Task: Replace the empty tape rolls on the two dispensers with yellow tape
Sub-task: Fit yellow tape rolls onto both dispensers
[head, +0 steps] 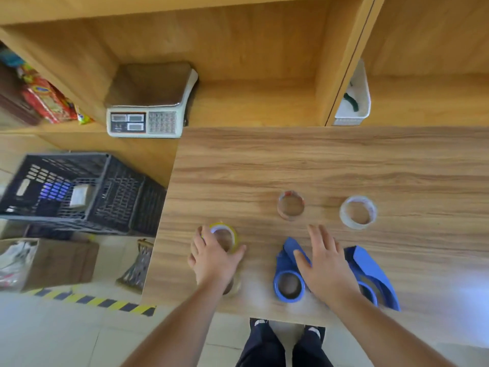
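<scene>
Both forearms reach forward; left hand [211, 256] curls, fingers bent; right hand [326, 263] lies flat, fingers spread.

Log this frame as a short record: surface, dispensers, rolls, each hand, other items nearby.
surface: wooden table
dispensers: two blue tape dispensers near the front edge, left one, right one
yellow tape roll: flat on the table, left of the dispensers
other rolls: brown core and clear tape roll, farther back
left hand: fingers on the yellow roll
right hand: open, spread above and between the dispensers
nearby: weighing scale, black crate, white basket
</scene>
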Available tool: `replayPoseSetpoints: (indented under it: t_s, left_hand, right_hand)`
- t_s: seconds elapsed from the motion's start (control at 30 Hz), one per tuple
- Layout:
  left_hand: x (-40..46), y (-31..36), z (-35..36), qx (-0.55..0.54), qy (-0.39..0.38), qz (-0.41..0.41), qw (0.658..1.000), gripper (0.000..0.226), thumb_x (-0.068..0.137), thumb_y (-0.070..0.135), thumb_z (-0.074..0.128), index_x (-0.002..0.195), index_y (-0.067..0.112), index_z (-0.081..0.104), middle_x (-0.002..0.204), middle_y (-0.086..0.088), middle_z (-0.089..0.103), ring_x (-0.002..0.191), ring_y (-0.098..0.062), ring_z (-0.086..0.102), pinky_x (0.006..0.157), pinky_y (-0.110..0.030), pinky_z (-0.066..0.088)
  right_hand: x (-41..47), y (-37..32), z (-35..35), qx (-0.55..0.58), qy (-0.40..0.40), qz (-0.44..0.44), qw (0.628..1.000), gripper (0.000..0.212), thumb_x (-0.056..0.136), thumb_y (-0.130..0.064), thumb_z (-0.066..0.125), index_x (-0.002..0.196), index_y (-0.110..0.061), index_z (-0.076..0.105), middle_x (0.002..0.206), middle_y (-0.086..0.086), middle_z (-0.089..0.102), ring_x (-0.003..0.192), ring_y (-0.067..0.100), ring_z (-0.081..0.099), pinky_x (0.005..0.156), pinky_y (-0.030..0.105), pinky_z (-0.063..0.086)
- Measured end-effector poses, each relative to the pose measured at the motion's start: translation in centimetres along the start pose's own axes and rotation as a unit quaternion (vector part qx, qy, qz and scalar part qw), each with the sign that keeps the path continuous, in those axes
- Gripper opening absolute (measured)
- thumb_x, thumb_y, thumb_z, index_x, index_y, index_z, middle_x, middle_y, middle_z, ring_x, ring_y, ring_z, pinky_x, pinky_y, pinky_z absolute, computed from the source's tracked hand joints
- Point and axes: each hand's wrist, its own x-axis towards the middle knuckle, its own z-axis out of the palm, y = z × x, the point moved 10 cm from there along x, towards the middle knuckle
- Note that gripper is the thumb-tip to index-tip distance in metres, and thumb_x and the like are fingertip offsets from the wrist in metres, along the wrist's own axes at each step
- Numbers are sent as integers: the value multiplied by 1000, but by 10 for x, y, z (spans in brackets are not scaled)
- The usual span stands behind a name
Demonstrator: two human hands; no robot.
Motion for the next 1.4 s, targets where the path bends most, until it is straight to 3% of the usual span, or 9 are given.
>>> replayPoseSetpoints:
  t_s: [0.13, 0.23, 0.47, 0.7, 1.0, 1.1, 1.23, 1.4]
  left_hand:
    - [13, -35, 7, -15, -28, -28, 999, 130, 60, 65, 86, 159, 19, 15, 165, -4, 23, 151, -30, 25, 117, -53, 29]
    - [22, -37, 19, -71, -62, -24, 995, 131, 62, 53, 91, 160, 19, 12, 163, -7, 26, 150, -32, 27, 119, -49, 33]
    - [36, -23, 32, -68, -109, 5, 992, 123, 67, 38, 90, 161, 19, 12, 158, -8, 30, 146, -34, 29, 116, -44, 35]
    - [22, -7, 10, -77, -63, 68, 993, 115, 67, 43, 88, 158, 22, 19, 149, -3, 35, 141, -29, 34, 114, -44, 39]
    - [-63, 31, 7, -98, -57, 144, 983, 113, 65, 52, 86, 155, 30, 21, 141, 8, 36, 137, -18, 35, 110, -35, 38]
    - [-91, 35, 24, -113, -74, 136, 981, 114, 63, 54, 86, 154, 30, 21, 140, 9, 36, 137, -17, 34, 110, -32, 35]
    - [-123, 40, 49, -114, -90, 112, 983, 115, 60, 56, 84, 153, 26, 24, 140, 6, 38, 135, -20, 37, 110, -35, 40]
    - [-147, 49, 73, -87, -90, 95, 988, 114, 56, 55, 85, 151, 22, 30, 137, 1, 43, 127, -25, 44, 105, -36, 44]
  right_hand:
    - [-8, -9, 22, -20, -9, -1, 1000, 73, 95, -52, 51, 156, -29, 17, 164, 4, 23, 143, 34, 31, 112, 49, 40]
    - [-10, -13, 31, -19, -4, -1, 1000, 70, 95, -52, 51, 155, -31, 20, 162, 2, 26, 138, 34, 36, 110, 48, 41]
    - [-13, -15, 33, 7, 1, 18, 1000, 68, 97, -52, 48, 155, -38, 15, 165, -3, 21, 141, 29, 33, 111, 44, 38]
    - [-17, -11, 24, 16, 0, 26, 1000, 64, 98, -48, 48, 154, -36, 20, 162, -3, 26, 138, 31, 37, 110, 45, 39]
    - [-26, 9, 16, 10, -27, 29, 999, 61, 101, -41, 45, 155, -25, 22, 156, 2, 37, 139, 30, 38, 112, 43, 35]
    - [-28, 15, 16, 10, -45, 32, 998, 57, 101, -37, 45, 153, -27, 24, 148, 3, 44, 133, 31, 41, 106, 44, 39]
    - [-30, 30, 19, -13, -77, 39, 996, 47, 98, -27, 47, 143, -24, 35, 130, 8, 56, 118, 32, 50, 86, 41, 46]
    - [-30, 47, 19, 4, -84, 52, 995, 49, 96, -24, 42, 144, -22, 36, 122, 11, 60, 113, 33, 54, 83, 43, 50]
